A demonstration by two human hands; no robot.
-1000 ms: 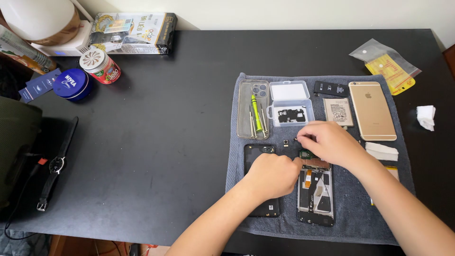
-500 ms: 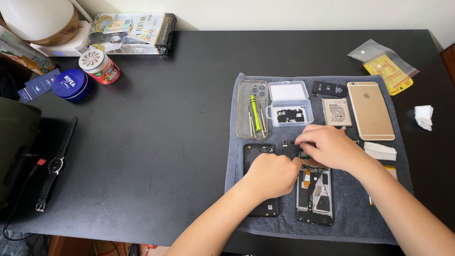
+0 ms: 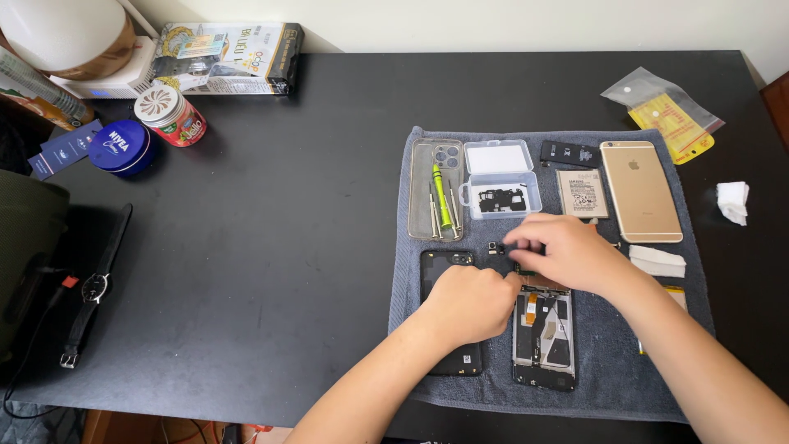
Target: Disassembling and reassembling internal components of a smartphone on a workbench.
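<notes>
both hands meet over the grey towel on the black table. left hand is curled into a loose fist and rests on the black back cover, knuckles against the top edge of the opened phone frame. right hand hovers over that top edge with its fingertips pinched together; whatever they pinch is too small to make out. a tiny camera module lies just beside them. to do this well, keep the left fist pinning the frame and lift small parts straight up, slowly, so nothing flicks off the towel. farther out lie the clear parts box, a green screwdriver and a gold phone.
</notes>
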